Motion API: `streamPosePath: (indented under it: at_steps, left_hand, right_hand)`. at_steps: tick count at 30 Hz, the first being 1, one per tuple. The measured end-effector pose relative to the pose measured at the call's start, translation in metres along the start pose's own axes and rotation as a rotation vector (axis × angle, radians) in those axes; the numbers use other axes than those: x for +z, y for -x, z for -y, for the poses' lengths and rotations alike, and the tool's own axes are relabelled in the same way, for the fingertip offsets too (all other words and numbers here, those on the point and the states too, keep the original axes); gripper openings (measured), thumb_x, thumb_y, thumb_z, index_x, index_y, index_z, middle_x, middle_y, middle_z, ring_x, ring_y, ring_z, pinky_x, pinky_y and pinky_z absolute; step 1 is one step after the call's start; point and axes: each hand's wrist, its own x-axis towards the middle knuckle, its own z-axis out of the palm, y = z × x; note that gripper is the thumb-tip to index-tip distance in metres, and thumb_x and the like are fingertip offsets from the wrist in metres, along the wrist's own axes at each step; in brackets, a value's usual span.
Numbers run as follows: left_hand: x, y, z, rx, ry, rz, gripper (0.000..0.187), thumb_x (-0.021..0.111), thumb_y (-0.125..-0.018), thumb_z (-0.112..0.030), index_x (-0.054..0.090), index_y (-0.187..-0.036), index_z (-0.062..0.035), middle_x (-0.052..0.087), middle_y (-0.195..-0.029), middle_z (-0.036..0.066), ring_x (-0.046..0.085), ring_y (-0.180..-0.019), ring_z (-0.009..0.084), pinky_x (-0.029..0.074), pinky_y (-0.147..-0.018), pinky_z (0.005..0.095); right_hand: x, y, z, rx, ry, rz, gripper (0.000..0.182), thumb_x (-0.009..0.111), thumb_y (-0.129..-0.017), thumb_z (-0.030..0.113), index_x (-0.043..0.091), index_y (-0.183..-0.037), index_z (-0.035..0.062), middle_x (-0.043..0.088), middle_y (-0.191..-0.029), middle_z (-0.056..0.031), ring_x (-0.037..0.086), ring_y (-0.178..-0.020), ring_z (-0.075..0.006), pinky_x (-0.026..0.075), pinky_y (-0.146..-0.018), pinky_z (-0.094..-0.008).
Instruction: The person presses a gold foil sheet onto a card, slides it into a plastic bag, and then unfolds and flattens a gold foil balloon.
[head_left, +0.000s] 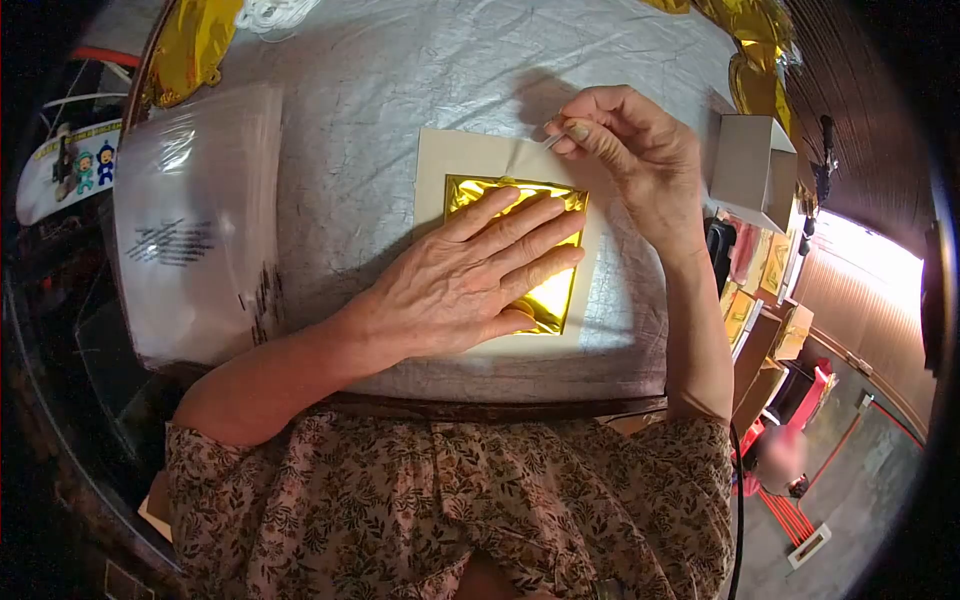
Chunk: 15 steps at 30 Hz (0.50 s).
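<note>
My left hand (470,275) lies flat, fingers a little spread, over a square of shiny gold foil (550,295). The foil rests on a larger beige card (472,148) on the covered table, and much of it is hidden under the palm. Above the card's upper right, my right hand (640,150) pinches a thin, pale, straw-like strip (550,143) between thumb and fingers. From that pinch the strip slants down toward a small tab at the foil's top edge.
A stack of clear plastic bags (195,225) lies at the left. Gold foil pieces (190,50) sit along the back corners, near a bundle of white strands (275,14). A pale box (745,165) stands at the right, with cartons (795,330) beyond. Another person (780,455) is in the background.
</note>
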Motion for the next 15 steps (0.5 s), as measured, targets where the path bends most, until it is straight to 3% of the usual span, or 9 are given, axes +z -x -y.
streamPosePath:
  at_steps: [10, 13, 15]
  left_hand:
    - [0.0000, 0.0000, -0.0004, -0.003, -0.020, 0.011, 0.085, 0.068, -0.084, -0.053, 0.043, -0.155, -0.0127, 0.031, -0.167, 0.006, 0.024, -0.155, 0.0250, 0.014, -0.128, 0.0485]
    - [-0.0005, -0.0006, 0.0004, 0.002, -0.056, 0.014, 0.079, 0.064, -0.089, -0.054, 0.045, -0.154, -0.0123, 0.033, -0.165, 0.006, 0.025, -0.154, 0.0222, 0.010, -0.129, 0.0468]
    - [0.0011, 0.0001, 0.0006, -0.001, -0.055, 0.017, 0.080, 0.064, -0.089, -0.055, 0.044, -0.154, -0.0130, 0.033, -0.165, 0.006, 0.025, -0.154, 0.0224, 0.010, -0.129, 0.0472]
  right_hand:
    - [0.0003, 0.0000, -0.0038, 0.027, 0.017, 0.020, 0.013, 0.067, -0.097, 0.000, 0.069, -0.109, -0.0026, 0.075, -0.096, -0.0062, 0.069, -0.091, -0.0091, 0.058, -0.083, -0.0232]
    - [-0.0005, -0.0015, -0.0069, 0.009, -0.017, 0.042, 0.013, 0.067, -0.097, 0.001, 0.069, -0.109, -0.0026, 0.074, -0.096, -0.0061, 0.069, -0.090, -0.0096, 0.058, -0.082, -0.0234]
    - [-0.0005, -0.0009, -0.0053, 0.056, -0.031, 0.058, 0.015, 0.066, -0.097, 0.002, 0.068, -0.111, -0.0036, 0.075, -0.098, -0.0096, 0.069, -0.090, -0.0116, 0.056, -0.083, -0.0238]
